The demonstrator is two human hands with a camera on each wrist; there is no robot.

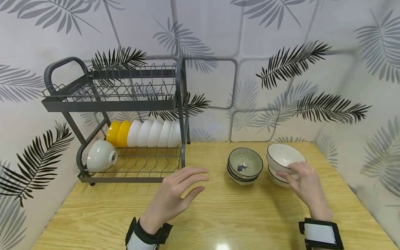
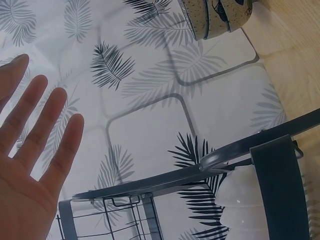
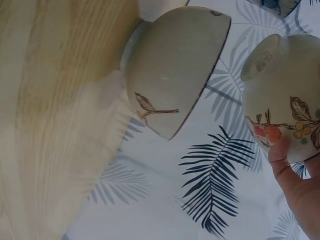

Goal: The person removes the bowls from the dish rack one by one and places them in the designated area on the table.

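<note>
My right hand [image 1: 307,185] pinches the near rim of a white bowl [image 1: 284,154] with a dark edge. In the right wrist view this held bowl [image 3: 280,105] shows painted berries and leaves and is lifted apart from a second white bowl [image 3: 172,75] standing on the table. From the head, that lower bowl [image 1: 278,180] is partly hidden beneath it. My left hand [image 1: 173,194] hovers over the table before the rack's right end, fingers spread and loosely bent, holding nothing. Between the hands stand stacked speckled bowls [image 1: 245,161] with dark rims.
A dark two-tier dish rack [image 1: 131,106] stands at the left. On its lower tier, yellow bowls [image 1: 118,134] and several white bowls [image 1: 153,134] stand on edge in a row, with a larger white bowl [image 1: 99,156] lying at the left end. Patterned wall covering [image 1: 212,83] rises behind the table [image 1: 225,215].
</note>
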